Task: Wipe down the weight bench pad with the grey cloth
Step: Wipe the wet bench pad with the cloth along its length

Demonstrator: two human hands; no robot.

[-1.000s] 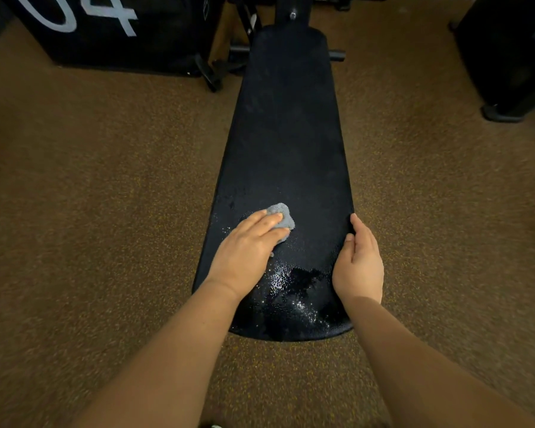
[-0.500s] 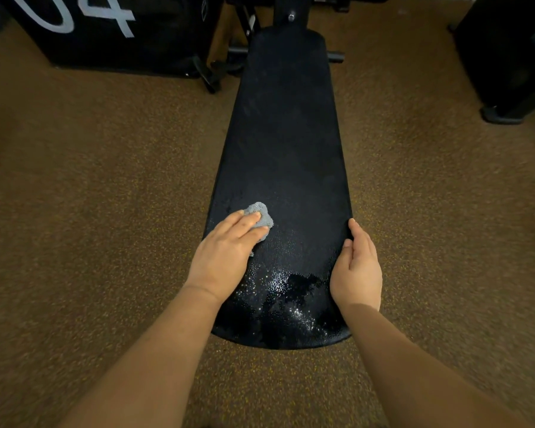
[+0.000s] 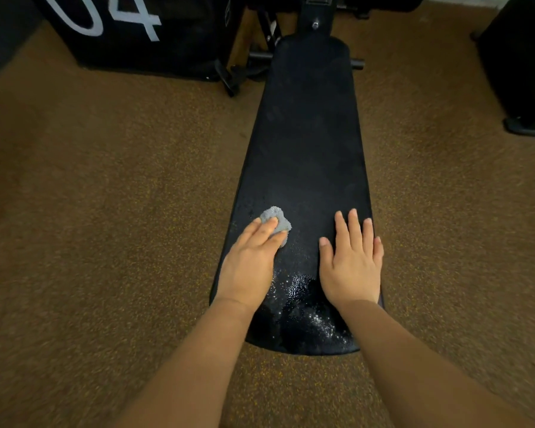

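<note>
Fingers [image 3: 264, 231] of left hand [image 3: 247, 267] press one grey cloth [image 3: 275, 222]; right hand [image 3: 351, 261] flat on one bench pad [image 3: 306, 143], apparently wet.

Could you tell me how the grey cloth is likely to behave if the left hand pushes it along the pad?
The cloth looks bunched and fluffy, so probably floppy. The pad glistens wet nearby, so it likely slides easily.

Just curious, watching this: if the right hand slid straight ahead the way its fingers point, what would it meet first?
Probably nothing soon. The right hand lies flat on the bench pad, fingers pointing up its length. Only bare pad shows ahead, until the black frame bracket at the far end.
</note>
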